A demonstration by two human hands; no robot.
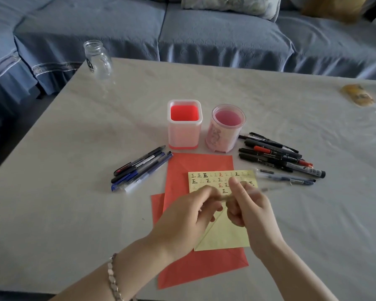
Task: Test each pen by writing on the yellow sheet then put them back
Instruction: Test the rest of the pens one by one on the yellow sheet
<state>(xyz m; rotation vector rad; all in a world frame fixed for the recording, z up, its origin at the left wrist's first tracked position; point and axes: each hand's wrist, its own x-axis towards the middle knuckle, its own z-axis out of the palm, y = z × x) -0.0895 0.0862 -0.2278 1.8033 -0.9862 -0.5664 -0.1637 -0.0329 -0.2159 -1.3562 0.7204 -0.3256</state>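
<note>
The yellow sheet (224, 236) lies on red paper (195, 164), and its top rows carry small written marks. Above it my left hand (189, 211) and my right hand (249, 208) meet, fingers curled. Both hold a thin clear pen (266, 189) that is blurred; its end sticks out to the right of my right hand. My left fingertips pinch its other end, and the hands hide which part that is. A square red-and-white holder (184, 127) and a round pink holder (226, 130) stand behind the paper with no pens in them.
Several blue and black pens (139, 169) lie left of the paper. A pile of black and red markers (278, 156) lies to the right, with a blue pen (291, 180) below it. A glass jar (97, 58) stands at the far left corner. A blue sofa (204, 29) is behind the table.
</note>
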